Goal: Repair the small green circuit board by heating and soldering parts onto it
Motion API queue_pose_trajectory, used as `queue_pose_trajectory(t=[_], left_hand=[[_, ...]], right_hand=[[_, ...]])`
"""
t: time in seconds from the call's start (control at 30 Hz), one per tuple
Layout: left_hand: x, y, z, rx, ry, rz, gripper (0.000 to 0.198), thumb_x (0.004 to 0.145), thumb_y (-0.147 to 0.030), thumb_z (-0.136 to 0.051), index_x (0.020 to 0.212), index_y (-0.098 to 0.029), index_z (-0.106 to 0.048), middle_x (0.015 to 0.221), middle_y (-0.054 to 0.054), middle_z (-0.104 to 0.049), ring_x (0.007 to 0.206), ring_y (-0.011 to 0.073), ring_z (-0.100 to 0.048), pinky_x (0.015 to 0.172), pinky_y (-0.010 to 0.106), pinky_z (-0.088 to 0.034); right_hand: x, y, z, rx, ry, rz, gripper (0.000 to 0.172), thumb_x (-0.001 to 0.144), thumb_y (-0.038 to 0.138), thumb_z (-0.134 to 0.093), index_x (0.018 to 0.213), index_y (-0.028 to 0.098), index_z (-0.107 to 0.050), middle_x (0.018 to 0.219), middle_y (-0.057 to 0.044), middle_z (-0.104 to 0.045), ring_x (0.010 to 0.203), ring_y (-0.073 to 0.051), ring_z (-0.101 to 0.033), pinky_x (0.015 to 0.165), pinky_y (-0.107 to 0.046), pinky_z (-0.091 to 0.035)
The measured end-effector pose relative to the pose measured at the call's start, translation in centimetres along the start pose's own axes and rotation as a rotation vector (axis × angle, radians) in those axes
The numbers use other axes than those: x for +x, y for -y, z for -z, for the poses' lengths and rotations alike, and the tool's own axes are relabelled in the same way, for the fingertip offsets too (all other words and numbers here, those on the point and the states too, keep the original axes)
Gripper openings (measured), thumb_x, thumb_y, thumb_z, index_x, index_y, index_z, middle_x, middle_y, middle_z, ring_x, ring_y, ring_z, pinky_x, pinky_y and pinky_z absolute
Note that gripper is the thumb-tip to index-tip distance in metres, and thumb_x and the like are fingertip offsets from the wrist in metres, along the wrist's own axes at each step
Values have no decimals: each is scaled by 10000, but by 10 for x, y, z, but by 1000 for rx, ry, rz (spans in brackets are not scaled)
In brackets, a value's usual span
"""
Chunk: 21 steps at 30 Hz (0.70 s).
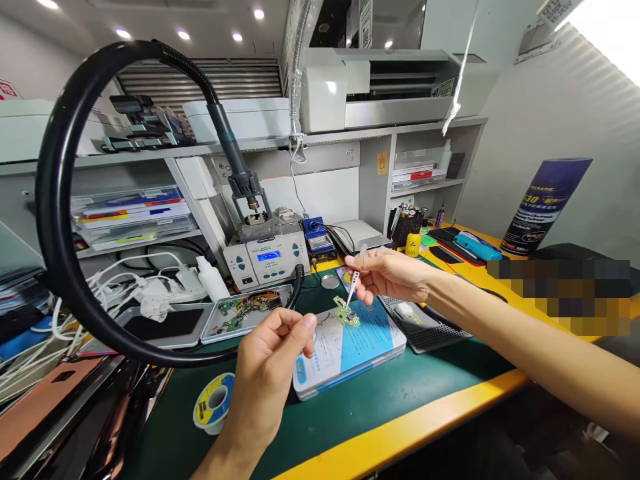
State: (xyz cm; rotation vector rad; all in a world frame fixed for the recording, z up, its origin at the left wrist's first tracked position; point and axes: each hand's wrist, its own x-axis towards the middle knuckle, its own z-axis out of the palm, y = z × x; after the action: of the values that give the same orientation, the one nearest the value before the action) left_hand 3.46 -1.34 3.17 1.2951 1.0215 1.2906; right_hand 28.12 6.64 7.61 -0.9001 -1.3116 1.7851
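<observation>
My right hand [393, 275] grips a pair of silver tweezers [355, 280], points downward. At their tips is a small green circuit board [349, 319], over a blue-and-white flat box [370, 343]. Whether the board is clamped in the tips or rests on the box, I cannot tell. To the left of the board, near the box's left edge, my left hand [273, 363] is closed with thumb and forefinger pinched together. Anything between those fingers is too small or hidden to make out.
A thick black hose [45, 200] loops across the left side. Behind stands a hot-air station [270, 257]. A tray [250, 330] holds green boards. A solder spool [215, 400] sits left of my left hand. A spray can [545, 207] stands at right.
</observation>
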Motion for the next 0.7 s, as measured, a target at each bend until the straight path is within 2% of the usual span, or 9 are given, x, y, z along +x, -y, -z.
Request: queue_pose_trajectory(t=[0.17, 0.27, 0.37, 0.43, 0.5, 0.57, 0.7], left_hand=[[-4, -2, 0, 98, 27, -38, 546, 958, -603, -668, 615, -222, -482, 620, -13, -476, 659, 157, -485, 652, 293, -435], [-12, -3, -2, 189, 4, -51, 557, 993, -592, -623, 603, -225, -467, 622, -4, -443, 670, 167, -474, 621, 297, -393], [-19, -3, -3, 381, 18, -223, 386, 997, -490, -641, 717, -233, -578, 712, 7, -540, 698, 166, -513, 633, 289, -409], [-21, -2, -4, 499, 83, -371, 171, 990, -388, -656, 885, -253, -655, 823, 10, -627, 752, 169, -581, 698, 280, -463], [-20, 0, -5, 570, 136, -463, 36, 990, -310, -658, 979, -280, -675, 898, 3, -672, 815, 166, -635, 753, 263, -485], [-20, 2, -6, 623, 134, -513, 48, 993, -272, -663, 957, -299, -679, 909, -14, -698, 812, 151, -651, 757, 248, -477], [-18, 3, -8, 673, 57, -551, 80, 993, -274, -683, 932, -321, -704, 878, -48, -732, 744, 132, -651, 707, 236, -459]], right_hand=[[9, -6, 1, -36, 127, 23, 341, 958, 401, -780, 769, 130, -694, 621, -65, -745, 517, -151, -715, 497, -223, -611], [6, -11, -1, -54, 183, 29, 376, 908, 458, -826, 766, 142, -678, 606, -58, -744, 504, -152, -708, 494, -227, -608], [1, -14, -3, -71, 231, 27, 427, 859, 514, -861, 764, 148, -662, 594, -54, -738, 484, -162, -700, 481, -247, -608], [-4, -15, -3, -82, 253, 29, 435, 861, 523, -857, 763, 148, -660, 583, -47, -727, 490, -164, -703, 492, -249, -611], [-8, -16, -3, -88, 264, 38, 413, 886, 507, -839, 777, 150, -665, 597, -36, -723, 516, -164, -716, 521, -251, -620], [-12, -17, -3, -102, 276, 55, 391, 916, 495, -812, 788, 156, -663, 612, -26, -716, 533, -161, -720, 541, -253, -624], [-17, -17, -2, -143, 301, 89, 382, 949, 496, -772, 792, 172, -645, 602, -25, -702, 535, -166, -708, 535, -267, -623]])
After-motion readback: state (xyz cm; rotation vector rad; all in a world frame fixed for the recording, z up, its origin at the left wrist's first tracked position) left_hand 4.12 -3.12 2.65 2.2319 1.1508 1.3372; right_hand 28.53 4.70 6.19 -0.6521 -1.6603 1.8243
